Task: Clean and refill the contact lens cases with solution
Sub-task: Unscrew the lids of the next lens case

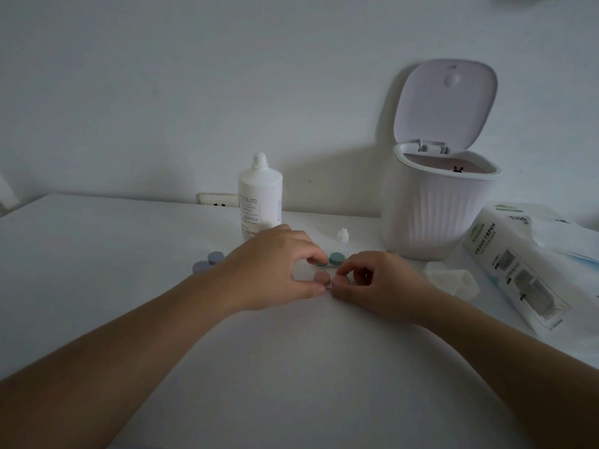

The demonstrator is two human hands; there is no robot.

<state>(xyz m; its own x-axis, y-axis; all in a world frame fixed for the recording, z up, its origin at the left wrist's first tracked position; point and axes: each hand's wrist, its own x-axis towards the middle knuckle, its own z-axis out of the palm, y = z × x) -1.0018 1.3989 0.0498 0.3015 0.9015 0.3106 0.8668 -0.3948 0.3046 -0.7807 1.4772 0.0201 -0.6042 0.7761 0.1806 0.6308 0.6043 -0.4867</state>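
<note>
A pink lens case [322,278] lies on the white table between my two hands. My left hand [275,270] curls round its left side, thumb in front and index finger behind, where the fingertip touches a green lens case [336,258]. My right hand [382,283] pinches the pink case's right end with thumb and index finger, hiding that end. A purple lens case [207,262] sits to the left, partly behind my left wrist. The white solution bottle [259,202] stands uncapped behind my left hand, and its small white cap [342,235] stands on the table.
A white ribbed bin [437,209] with its lid up stands at the back right. A tissue paper pack [531,264] lies along the right edge, with a crumpled tissue [450,280] beside it. A wall socket [217,199] sits behind the bottle.
</note>
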